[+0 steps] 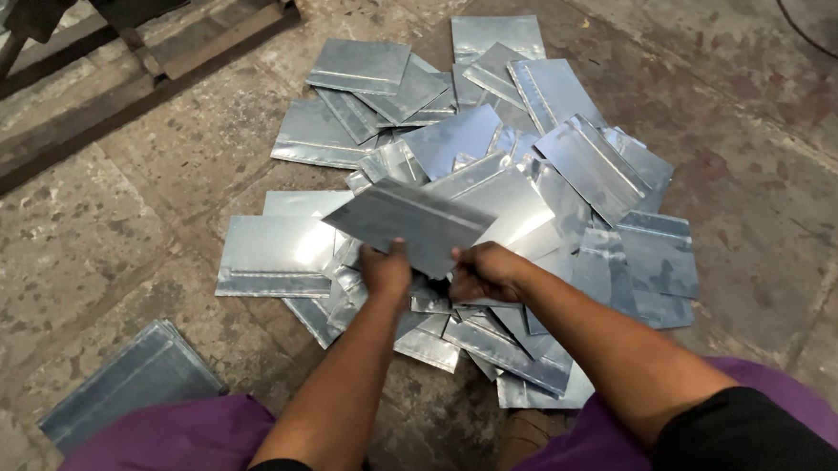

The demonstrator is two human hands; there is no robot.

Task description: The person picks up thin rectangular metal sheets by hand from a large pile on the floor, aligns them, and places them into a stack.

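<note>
A rectangular shiny metal sheet (pixel 409 222) with a raised seam along it is held above a scattered pile of similar metal sheets (pixel 529 153) on the stone floor. My left hand (pixel 385 269) grips the sheet's near edge from below. My right hand (pixel 486 272) pinches the same edge just to the right. The sheet is tilted, its far corners lifted over the pile. My knees in purple cloth (pixel 163 459) frame the bottom of the view.
A neat stack of metal sheets (pixel 126 385) lies on the floor at the lower left. A dark metal frame (pixel 115 79) runs across the upper left. A black cable (pixel 809 24) curves along the floor at the upper right.
</note>
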